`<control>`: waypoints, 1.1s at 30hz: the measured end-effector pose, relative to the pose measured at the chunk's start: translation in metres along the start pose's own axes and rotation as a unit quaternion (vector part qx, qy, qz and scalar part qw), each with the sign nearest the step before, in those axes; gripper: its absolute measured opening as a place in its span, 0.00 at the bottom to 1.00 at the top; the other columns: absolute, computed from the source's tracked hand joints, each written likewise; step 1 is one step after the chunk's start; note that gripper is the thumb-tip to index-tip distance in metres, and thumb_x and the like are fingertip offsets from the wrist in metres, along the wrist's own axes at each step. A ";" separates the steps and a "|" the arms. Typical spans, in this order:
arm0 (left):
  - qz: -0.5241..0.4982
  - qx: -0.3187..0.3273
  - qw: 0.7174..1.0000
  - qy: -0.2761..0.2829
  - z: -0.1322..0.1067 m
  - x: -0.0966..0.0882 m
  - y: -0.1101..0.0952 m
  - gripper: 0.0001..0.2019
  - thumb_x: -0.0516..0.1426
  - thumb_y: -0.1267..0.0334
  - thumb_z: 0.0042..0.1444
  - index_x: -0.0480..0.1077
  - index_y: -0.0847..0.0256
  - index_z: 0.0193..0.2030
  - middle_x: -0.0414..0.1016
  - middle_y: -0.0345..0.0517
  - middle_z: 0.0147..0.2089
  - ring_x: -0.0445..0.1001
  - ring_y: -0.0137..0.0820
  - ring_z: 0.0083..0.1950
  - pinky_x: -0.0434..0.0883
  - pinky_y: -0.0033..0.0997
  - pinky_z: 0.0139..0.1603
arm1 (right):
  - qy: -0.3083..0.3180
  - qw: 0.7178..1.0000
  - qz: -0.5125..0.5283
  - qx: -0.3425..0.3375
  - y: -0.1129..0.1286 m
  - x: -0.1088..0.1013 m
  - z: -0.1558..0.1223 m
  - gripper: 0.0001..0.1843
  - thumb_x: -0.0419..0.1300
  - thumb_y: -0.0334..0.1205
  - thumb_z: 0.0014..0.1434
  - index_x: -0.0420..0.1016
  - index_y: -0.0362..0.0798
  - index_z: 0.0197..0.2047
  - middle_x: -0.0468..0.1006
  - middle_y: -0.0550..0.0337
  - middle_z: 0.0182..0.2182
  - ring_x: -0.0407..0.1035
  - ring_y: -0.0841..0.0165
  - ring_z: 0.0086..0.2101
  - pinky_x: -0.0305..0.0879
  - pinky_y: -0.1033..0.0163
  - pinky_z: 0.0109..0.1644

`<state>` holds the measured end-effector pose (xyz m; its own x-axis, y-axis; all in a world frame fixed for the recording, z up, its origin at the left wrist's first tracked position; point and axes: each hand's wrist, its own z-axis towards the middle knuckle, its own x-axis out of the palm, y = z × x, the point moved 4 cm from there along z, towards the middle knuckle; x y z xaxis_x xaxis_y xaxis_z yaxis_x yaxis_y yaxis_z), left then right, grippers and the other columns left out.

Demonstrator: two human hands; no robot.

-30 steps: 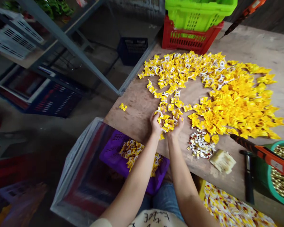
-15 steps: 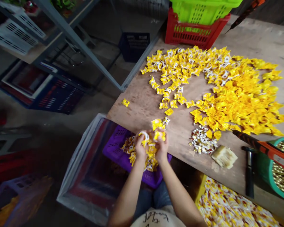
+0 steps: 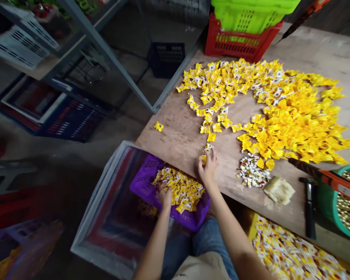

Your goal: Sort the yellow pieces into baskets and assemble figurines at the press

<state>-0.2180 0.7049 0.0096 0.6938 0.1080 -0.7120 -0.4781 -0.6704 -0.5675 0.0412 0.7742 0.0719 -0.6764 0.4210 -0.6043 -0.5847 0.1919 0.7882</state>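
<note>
A large heap of small yellow and white pieces (image 3: 280, 112) covers the wooden table (image 3: 177, 136). Below its near edge a purple basket (image 3: 147, 181) holds more of the same yellow pieces (image 3: 183, 190). My left hand (image 3: 164, 195) reaches down into that basket, its fingers resting on the pile; whether it grips any I cannot tell. My right hand (image 3: 207, 169) lies on the table edge, fingers spread over a couple of loose yellow pieces (image 3: 203, 158).
A small pile of white and gold bits (image 3: 251, 171) and a pale block (image 3: 279, 190) lie right of my hand. A teal tub of gold pieces (image 3: 348, 202), a black hammer (image 3: 309, 208), stacked red and green crates (image 3: 245, 27), and a metal rack (image 3: 99, 46) surround the table.
Both hands scooped a clump of yellow pieces off the table and carried it down over the purple basket. Now the clump lies in the basket and my right hand is back on the table.
</note>
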 end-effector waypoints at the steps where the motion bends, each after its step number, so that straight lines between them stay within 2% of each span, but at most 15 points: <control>1: 0.010 -0.001 1.000 -0.016 -0.001 -0.003 -0.008 0.13 0.59 0.65 0.51 0.70 0.58 0.46 0.72 0.56 0.54 0.64 0.51 0.66 0.58 0.59 0.67 | 0.017 0.999 -0.033 -0.006 -0.005 -0.001 0.013 0.21 0.55 0.41 0.63 0.71 0.49 0.59 0.56 0.42 0.69 0.53 0.48 0.66 0.55 0.34 0.65; 3: -0.004 0.047 0.998 -0.050 -0.004 -0.009 -0.036 0.16 0.59 0.65 0.52 0.68 0.58 0.49 0.68 0.57 0.57 0.62 0.50 0.66 0.57 0.58 0.68 | 0.078 0.994 -0.052 -0.057 -0.008 0.002 0.014 0.19 0.53 0.37 0.63 0.74 0.47 0.55 0.58 0.41 0.68 0.56 0.50 0.64 0.59 0.39 0.64; 4: -0.019 0.103 0.992 -0.066 -0.006 -0.011 -0.057 0.17 0.58 0.65 0.53 0.67 0.58 0.51 0.67 0.57 0.58 0.62 0.48 0.66 0.58 0.55 0.68 | 0.111 0.988 -0.046 -0.095 -0.005 0.004 0.003 0.18 0.52 0.34 0.63 0.75 0.47 0.54 0.61 0.40 0.66 0.59 0.52 0.62 0.61 0.43 0.63; 7: -0.068 0.301 0.946 -0.095 -0.009 -0.010 -0.135 0.17 0.57 0.64 0.56 0.66 0.58 0.53 0.64 0.56 0.58 0.62 0.44 0.64 0.59 0.50 0.68 | 0.193 0.962 -0.027 -0.193 0.012 0.005 -0.052 0.18 0.54 0.36 0.63 0.75 0.49 0.54 0.68 0.43 0.61 0.62 0.52 0.60 0.63 0.43 0.58; 9: -0.079 0.387 0.917 -0.063 -0.007 0.002 -0.188 0.16 0.56 0.64 0.58 0.67 0.58 0.54 0.63 0.57 0.59 0.62 0.44 0.64 0.59 0.49 0.69 | 0.222 0.950 -0.004 -0.220 0.024 0.000 -0.068 0.18 0.57 0.40 0.63 0.75 0.53 0.56 0.70 0.46 0.60 0.62 0.50 0.59 0.61 0.41 0.57; 11: -0.064 0.451 0.890 0.014 -0.002 0.025 -0.240 0.18 0.55 0.63 0.60 0.68 0.57 0.57 0.63 0.58 0.61 0.62 0.45 0.65 0.58 0.49 0.70 | 0.187 0.965 0.014 -0.185 0.026 -0.007 -0.045 0.19 0.56 0.40 0.63 0.74 0.56 0.57 0.70 0.48 0.60 0.62 0.50 0.58 0.58 0.38 0.59; 14: 0.006 0.514 0.849 0.123 0.003 0.073 -0.305 0.23 0.57 0.60 0.60 0.68 0.52 0.63 0.57 0.56 0.70 0.55 0.50 0.72 0.51 0.55 0.73 | 0.077 0.995 0.006 -0.058 0.010 -0.012 0.036 0.23 0.53 0.37 0.64 0.70 0.54 0.62 0.64 0.47 0.65 0.55 0.51 0.63 0.51 0.36 0.65; 17: 0.106 0.538 0.816 0.184 0.010 0.119 -0.351 0.36 0.66 0.54 0.52 0.63 0.45 0.68 0.46 0.51 0.77 0.37 0.62 0.77 0.44 0.70 0.71 | 0.084 0.996 0.021 -0.034 -0.011 -0.010 0.096 0.23 0.50 0.34 0.63 0.72 0.50 0.59 0.69 0.46 0.61 0.55 0.54 0.62 0.52 0.39 0.67; 20: 0.193 0.558 0.784 0.193 0.020 0.149 -0.379 0.46 0.70 0.50 0.45 0.58 0.40 0.71 0.40 0.49 0.79 0.27 0.68 0.77 0.37 0.80 0.67 | 0.085 0.995 -0.003 -0.050 -0.036 -0.032 0.107 0.19 0.49 0.32 0.62 0.76 0.51 0.51 0.74 0.48 0.53 0.61 0.56 0.56 0.58 0.40 0.64; 23: 0.216 0.582 0.763 0.179 0.036 0.156 -0.394 0.45 0.68 0.46 0.48 0.56 0.40 0.72 0.39 0.48 0.80 0.27 0.64 0.78 0.34 0.77 0.69 | -0.089 0.993 -0.068 -0.018 -0.062 -0.089 0.103 0.16 0.53 0.35 0.60 0.77 0.54 0.49 0.69 0.50 0.59 0.57 0.52 0.61 0.52 0.33 0.66; 25: 0.191 0.567 0.788 0.147 0.051 0.152 -0.400 0.43 0.63 0.42 0.52 0.54 0.41 0.73 0.38 0.48 0.80 0.28 0.61 0.78 0.36 0.75 0.70 | -0.192 0.977 -0.093 0.001 -0.070 -0.119 0.107 0.17 0.53 0.35 0.61 0.75 0.55 0.51 0.64 0.50 0.64 0.52 0.51 0.65 0.46 0.29 0.68; 26: 0.170 0.541 0.815 0.121 0.061 0.149 -0.402 0.42 0.60 0.40 0.54 0.52 0.43 0.74 0.36 0.49 0.80 0.28 0.61 0.78 0.38 0.74 0.70 | -0.208 0.974 -0.087 0.001 -0.070 -0.123 0.114 0.18 0.52 0.36 0.62 0.74 0.54 0.53 0.62 0.48 0.66 0.51 0.52 0.67 0.45 0.30 0.69; 28: 0.118 0.462 0.876 0.067 0.084 0.143 -0.405 0.44 0.56 0.37 0.57 0.46 0.48 0.76 0.33 0.54 0.80 0.30 0.60 0.79 0.42 0.73 0.70 | -0.172 0.984 -0.054 -0.003 -0.063 -0.110 0.134 0.23 0.50 0.38 0.64 0.67 0.50 0.61 0.57 0.43 0.69 0.50 0.54 0.69 0.48 0.33 0.69; 30: 0.076 0.395 0.915 0.036 0.105 0.142 -0.407 0.46 0.54 0.36 0.58 0.41 0.52 0.77 0.31 0.59 0.80 0.31 0.58 0.79 0.43 0.70 0.71 | -0.130 0.991 -0.023 0.027 -0.054 -0.077 0.160 0.26 0.49 0.42 0.66 0.61 0.45 0.65 0.51 0.37 0.71 0.46 0.52 0.71 0.49 0.33 0.69; 33: 0.055 0.382 0.921 0.046 0.124 0.150 -0.417 0.48 0.54 0.36 0.58 0.38 0.55 0.77 0.30 0.61 0.80 0.32 0.56 0.79 0.42 0.66 0.73 | -0.114 0.992 0.004 0.050 -0.045 -0.031 0.204 0.29 0.49 0.47 0.66 0.60 0.41 0.66 0.46 0.33 0.72 0.40 0.50 0.72 0.46 0.31 0.70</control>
<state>0.0183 1.0921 0.0882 0.6442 -0.0151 -0.7647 -0.7636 0.0432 -0.6442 0.1803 0.9336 0.0788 -0.5557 0.6100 -0.5648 -0.5239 0.2705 0.8077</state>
